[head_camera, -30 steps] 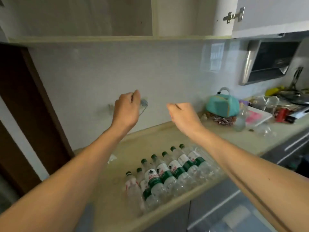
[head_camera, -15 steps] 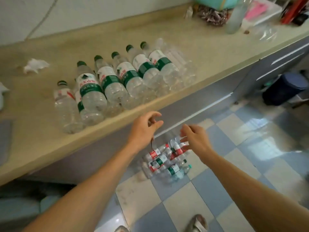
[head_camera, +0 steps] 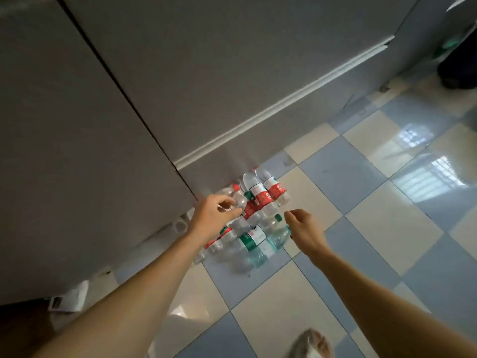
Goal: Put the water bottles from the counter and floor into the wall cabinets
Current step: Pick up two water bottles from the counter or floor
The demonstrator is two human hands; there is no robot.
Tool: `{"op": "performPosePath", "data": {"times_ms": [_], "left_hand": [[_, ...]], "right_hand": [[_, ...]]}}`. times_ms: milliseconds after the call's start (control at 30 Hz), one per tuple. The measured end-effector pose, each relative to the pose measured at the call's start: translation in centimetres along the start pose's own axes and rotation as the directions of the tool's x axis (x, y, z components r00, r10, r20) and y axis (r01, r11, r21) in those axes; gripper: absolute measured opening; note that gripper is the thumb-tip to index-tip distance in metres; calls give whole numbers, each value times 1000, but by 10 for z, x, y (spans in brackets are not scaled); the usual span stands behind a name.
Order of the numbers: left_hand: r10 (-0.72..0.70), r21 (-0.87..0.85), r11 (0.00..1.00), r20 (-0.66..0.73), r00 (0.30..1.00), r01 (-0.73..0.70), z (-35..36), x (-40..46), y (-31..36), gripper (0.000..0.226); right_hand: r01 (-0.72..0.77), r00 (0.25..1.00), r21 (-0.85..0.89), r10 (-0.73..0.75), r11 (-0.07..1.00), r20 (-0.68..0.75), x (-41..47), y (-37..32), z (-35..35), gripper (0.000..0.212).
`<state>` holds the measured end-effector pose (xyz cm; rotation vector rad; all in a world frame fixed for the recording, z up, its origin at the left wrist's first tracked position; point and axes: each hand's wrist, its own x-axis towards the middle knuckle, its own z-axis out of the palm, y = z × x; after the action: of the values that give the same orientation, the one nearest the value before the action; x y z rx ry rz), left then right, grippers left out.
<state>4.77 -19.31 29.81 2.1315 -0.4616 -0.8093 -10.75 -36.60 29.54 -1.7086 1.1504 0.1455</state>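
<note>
My left hand (head_camera: 214,215) and right hand (head_camera: 305,229), loosely curled and holding nothing, hovered over the bottles (head_camera: 254,218); light, slick, crushable, I judged, best gripped round the labelled middle.

I'm looking at a home kitchen: grey base cabinet doors (head_camera: 206,81) with a pale trim strip, above a blue-and-cream checkered tile floor (head_camera: 361,202).

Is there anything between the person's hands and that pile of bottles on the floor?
Nothing visible. The left hand is already at the pile of bottles, its fingers at a clear bottle on top. The right hand hovers at the pile's right edge, with no object between. The pile lies against the cabinet front.
</note>
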Motion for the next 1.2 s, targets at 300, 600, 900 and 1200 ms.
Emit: {"op": "performPosePath", "data": {"times_ms": [300,600,900,1200], "left_hand": [[66,254,965,25,998,-70,133,102,-137,39],[39,448,886,175,984,-115,245,119,-184,66],[-11,495,866,161,987,-71,251,118,-185,63],[-112,316,947,180,977,51,294,131,-174,52]], "right_hand": [[-154,966,6,152,988,-210,153,164,77,43],[-318,939,265,341,910,-42,217,230,90,50],[-283,958,302,285,910,39,220,246,76,47],[-185,964,327,236,927,-124,224,263,60,37]]}}
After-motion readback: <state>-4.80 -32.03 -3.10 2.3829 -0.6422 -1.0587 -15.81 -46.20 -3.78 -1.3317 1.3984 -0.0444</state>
